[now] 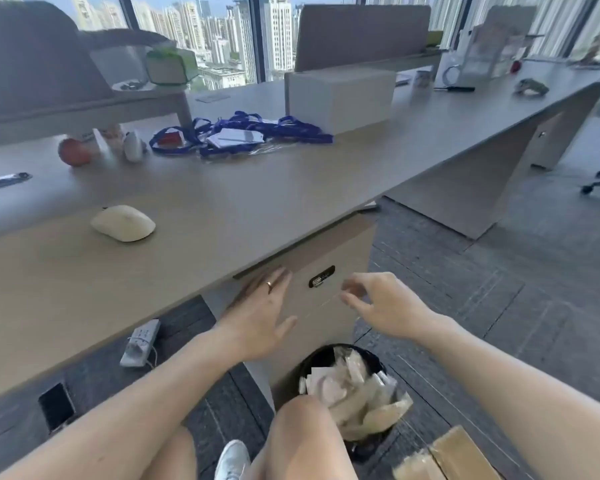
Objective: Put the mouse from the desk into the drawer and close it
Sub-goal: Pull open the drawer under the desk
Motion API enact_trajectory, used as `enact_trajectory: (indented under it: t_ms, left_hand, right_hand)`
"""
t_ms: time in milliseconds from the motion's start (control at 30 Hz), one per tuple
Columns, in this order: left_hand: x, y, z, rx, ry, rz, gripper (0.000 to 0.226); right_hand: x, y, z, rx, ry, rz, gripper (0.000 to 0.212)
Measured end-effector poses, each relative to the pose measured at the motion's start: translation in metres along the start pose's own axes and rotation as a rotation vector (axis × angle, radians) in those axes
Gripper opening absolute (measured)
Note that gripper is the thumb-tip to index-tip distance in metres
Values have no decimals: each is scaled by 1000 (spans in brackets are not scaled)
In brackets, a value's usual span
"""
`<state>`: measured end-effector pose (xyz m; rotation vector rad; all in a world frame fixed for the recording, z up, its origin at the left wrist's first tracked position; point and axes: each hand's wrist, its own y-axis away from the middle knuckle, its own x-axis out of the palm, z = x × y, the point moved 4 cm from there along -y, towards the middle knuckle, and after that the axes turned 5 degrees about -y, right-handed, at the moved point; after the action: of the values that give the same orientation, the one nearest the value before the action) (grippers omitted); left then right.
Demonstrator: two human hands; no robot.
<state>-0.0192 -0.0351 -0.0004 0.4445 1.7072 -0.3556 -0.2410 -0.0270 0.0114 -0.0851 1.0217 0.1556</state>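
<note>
A cream-white mouse lies on the grey-brown desk, left of centre and near the front edge. Under the desk's edge stands a beige drawer cabinet with a black lock plate; its top drawer front looks shut. My left hand is spread flat against the drawer front, fingers up near the top edge, a ring on one finger. My right hand hovers just right of the lock plate, its fingers curled and apart, holding nothing.
A black bin full of wrappers stands on the floor in front of the cabinet, by my knees. A power strip and a phone lie under the desk. Blue lanyards, a white box and an apple sit further back.
</note>
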Motion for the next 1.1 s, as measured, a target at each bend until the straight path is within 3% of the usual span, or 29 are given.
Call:
enact_trajectory:
  t_ms: [100, 233, 433, 1100]
  left_hand:
    - [10, -13, 17, -122, -21, -60, 70]
    - [14, -15, 15, -137, -50, -137, 59]
    - [6, -15, 16, -118, -72, -119, 84]
    - [2, -15, 12, -181, -26, -168, 75]
  right_hand:
    - [30, -27, -13, 208, -233, -53, 35]
    - [76, -60, -29, 544, -696, -20, 32]
    - [111, -96, -28, 711, -1153, -90, 23]
    - [106, -58, -31, 671, -1153, -216, 20]
